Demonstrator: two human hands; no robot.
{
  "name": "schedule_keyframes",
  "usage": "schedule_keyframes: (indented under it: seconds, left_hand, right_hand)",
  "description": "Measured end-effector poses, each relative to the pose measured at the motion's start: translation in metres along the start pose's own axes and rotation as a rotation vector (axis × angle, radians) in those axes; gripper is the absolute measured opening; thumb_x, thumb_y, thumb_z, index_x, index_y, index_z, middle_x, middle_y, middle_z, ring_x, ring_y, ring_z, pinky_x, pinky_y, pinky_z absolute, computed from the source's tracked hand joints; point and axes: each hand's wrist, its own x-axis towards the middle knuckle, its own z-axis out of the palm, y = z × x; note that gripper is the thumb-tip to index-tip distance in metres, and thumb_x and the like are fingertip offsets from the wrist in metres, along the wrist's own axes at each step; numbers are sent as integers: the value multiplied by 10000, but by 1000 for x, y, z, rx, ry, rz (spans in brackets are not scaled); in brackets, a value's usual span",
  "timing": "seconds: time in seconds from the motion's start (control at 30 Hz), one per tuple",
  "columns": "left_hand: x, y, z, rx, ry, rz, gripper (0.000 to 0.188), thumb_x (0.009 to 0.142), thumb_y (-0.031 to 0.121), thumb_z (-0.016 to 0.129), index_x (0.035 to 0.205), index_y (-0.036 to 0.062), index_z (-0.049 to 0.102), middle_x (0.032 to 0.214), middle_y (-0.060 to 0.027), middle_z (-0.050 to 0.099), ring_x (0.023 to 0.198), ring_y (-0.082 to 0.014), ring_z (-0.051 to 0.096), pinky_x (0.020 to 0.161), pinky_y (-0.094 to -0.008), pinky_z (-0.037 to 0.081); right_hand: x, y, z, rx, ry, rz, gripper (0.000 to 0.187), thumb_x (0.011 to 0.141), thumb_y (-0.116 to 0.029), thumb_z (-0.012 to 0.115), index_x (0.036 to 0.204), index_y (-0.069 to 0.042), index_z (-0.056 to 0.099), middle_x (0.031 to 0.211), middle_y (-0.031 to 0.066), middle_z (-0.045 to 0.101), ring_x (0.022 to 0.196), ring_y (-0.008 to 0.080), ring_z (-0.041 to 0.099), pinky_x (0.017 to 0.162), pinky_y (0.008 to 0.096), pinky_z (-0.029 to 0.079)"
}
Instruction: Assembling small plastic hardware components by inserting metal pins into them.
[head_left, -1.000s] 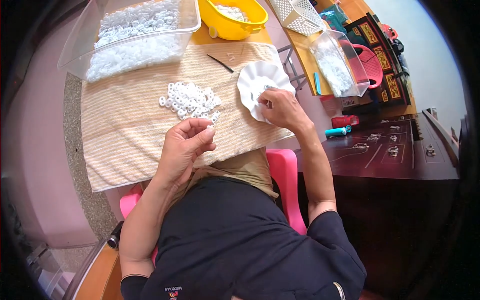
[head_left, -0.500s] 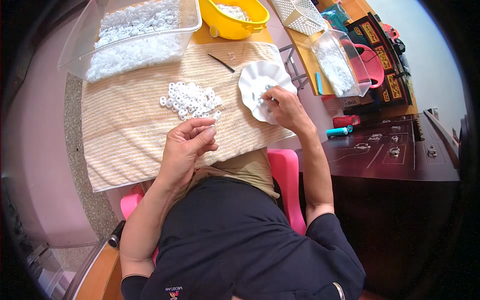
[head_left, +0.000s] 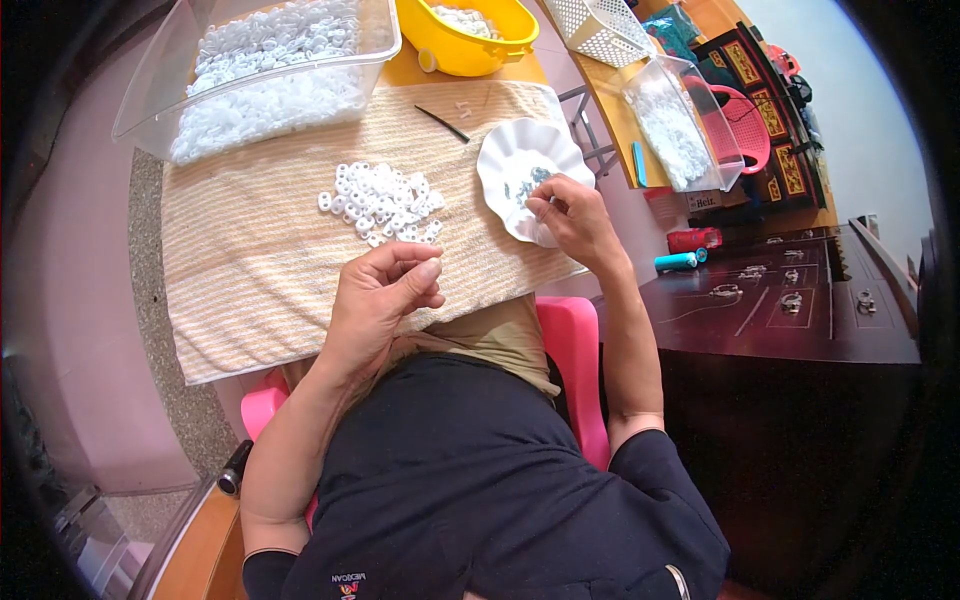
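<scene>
My left hand (head_left: 388, 290) is closed in a pinch just on the near side of a pile of small white plastic pieces with round holes (head_left: 375, 200). Whatever sits between its fingertips is too small to make out. Over the near right rim of a white scalloped dish (head_left: 502, 165) is my right hand (head_left: 575, 218), thumb and fingertips pressed together. Small grey, metallic-looking bits (head_left: 525, 186) lie in that dish. What the right fingers hold, if anything, cannot be seen.
A striped towel (head_left: 250, 270) covers the table. On it are a thin black stick (head_left: 440, 122) and a few tiny pale pieces (head_left: 462, 107). A large clear bin (head_left: 270, 95) of white pieces and a yellow tub (head_left: 470, 50) stand at the back. Another clear bin (head_left: 668, 135) sits further right.
My right hand has drawn back slightly from the middle of the dish toward its near rim, uncovering more grey bits. The left hand has shifted slightly right, still pinched.
</scene>
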Motion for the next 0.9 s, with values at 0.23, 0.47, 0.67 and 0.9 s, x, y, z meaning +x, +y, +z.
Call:
schedule_keyframes:
  seconds: [0.23,0.47,0.67,0.9]
  left_hand:
    - [-2,-1,4,1,-24,-78,164,881,126,678,992,10,645,768,-12,629,657,-71,596,618,-210,530]
    - [-3,-6,7,-149,-132,-191,187,903,154,653,1020,11,625,757,-1,605,647,-62,574,606,-216,529]
    - [-5,-3,7,-187,-203,-229,180,923,185,624,1006,27,605,787,14,580,679,-70,571,622,-223,534]
    - [-5,-2,5,-206,-175,-202,159,927,172,620,973,21,607,776,-18,604,664,-86,585,617,-225,530]
  right_hand:
    - [-18,-38,18,583,-43,100,59,864,-45,667,864,4,634,767,-4,571,660,44,482,580,202,400]
    - [-26,-71,46,609,-121,-187,53,866,-1,648,891,30,613,889,64,582,674,60,527,559,186,416]
    - [-27,-74,49,589,-80,-250,38,865,7,643,881,33,619,903,76,583,673,71,535,558,191,427]
    - [-30,-77,48,709,-152,-185,47,867,7,642,894,43,626,910,85,583,685,80,556,567,199,470]
